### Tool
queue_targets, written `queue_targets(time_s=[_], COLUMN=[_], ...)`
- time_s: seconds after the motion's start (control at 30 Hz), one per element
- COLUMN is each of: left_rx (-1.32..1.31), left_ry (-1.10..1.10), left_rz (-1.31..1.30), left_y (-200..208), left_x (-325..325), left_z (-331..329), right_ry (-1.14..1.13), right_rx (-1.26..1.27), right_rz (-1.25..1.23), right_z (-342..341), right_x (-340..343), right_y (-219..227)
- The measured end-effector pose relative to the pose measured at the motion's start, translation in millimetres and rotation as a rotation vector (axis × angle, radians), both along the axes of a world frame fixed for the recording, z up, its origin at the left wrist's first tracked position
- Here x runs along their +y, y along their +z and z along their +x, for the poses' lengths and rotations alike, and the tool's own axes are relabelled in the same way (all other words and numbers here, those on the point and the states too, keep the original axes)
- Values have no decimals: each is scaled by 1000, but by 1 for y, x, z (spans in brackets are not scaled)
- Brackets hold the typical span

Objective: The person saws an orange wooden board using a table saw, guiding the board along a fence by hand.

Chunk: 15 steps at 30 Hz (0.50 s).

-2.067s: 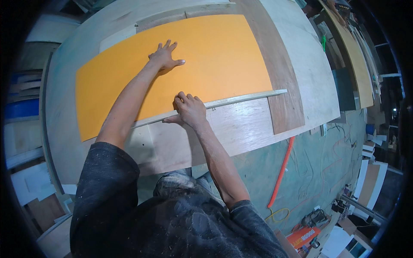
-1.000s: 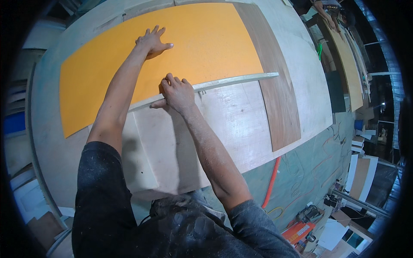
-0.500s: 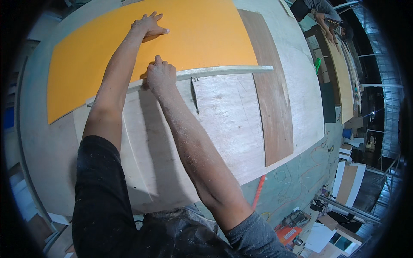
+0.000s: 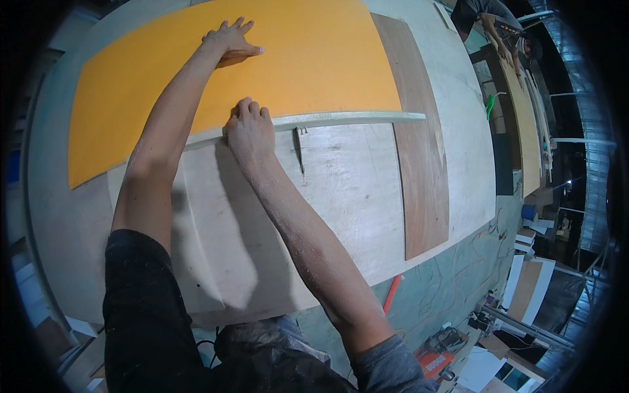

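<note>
Spreading fingers wide, the left hand (image 4: 227, 40) likely steadies the flat yellow board (image 4: 314, 59) near the wooden surface's (image 4: 460, 141) far edge; the right hand (image 4: 253, 136) grips a long, straight, pale strip (image 4: 347, 118).

orange-yellow panel (image 4: 314, 59) | flat | pale narrow strip (image 4: 354, 118) | along panel's near edge, right end projecting beyond

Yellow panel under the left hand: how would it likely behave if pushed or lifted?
The yellow panel would probably slide rather than tip, since it lies flat on its broad face. It is likely awkward to lift one-handed, being far larger than the spread left hand. It may be fairly stiff: no sag or wrinkle shows.
</note>
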<state>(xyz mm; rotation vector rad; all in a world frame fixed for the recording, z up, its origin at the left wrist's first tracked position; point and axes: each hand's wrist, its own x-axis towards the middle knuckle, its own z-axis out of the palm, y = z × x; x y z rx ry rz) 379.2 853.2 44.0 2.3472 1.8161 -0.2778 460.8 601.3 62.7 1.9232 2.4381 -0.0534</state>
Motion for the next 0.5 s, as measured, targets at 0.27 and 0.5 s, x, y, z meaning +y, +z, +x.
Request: queue_targets(time_s=[0.27,0.5], left_rx=[-20,-41], left_ry=[8,-44], left_rz=[-53,-143], left_y=[7,39], left_x=[-134,-301], left_z=[7,21], right_ry=[39,59], right_rx=[58,7], right_rz=[117,14], right_z=[13,33], right_x=[-129,-292], right_y=[-19,8])
